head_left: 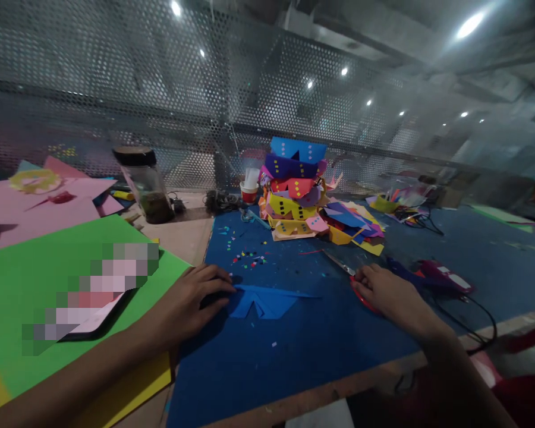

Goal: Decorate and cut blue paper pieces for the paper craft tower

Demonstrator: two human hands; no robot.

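A piece of folded blue paper (267, 302) with a notch in its lower edge lies on the blue work surface. My left hand (200, 300) is at its left end, fingers stretched out and thumb apart, the fingertips at the paper's edge. To the right, my right hand (378, 291) is closed over the red handles of a pair of scissors (341, 263). The blades point up and left, towards the back, and the fingers partly hide the handles.
Cut paper scraps (356, 223) lie beside a stack of coloured paper pieces (296, 190) with small squares on them. Tiny paper bits (249, 259) are scattered nearby. At left are a phone (102, 315) on green paper (27, 267) and a jar (149, 190). A corded purple device (450, 278) sits right.
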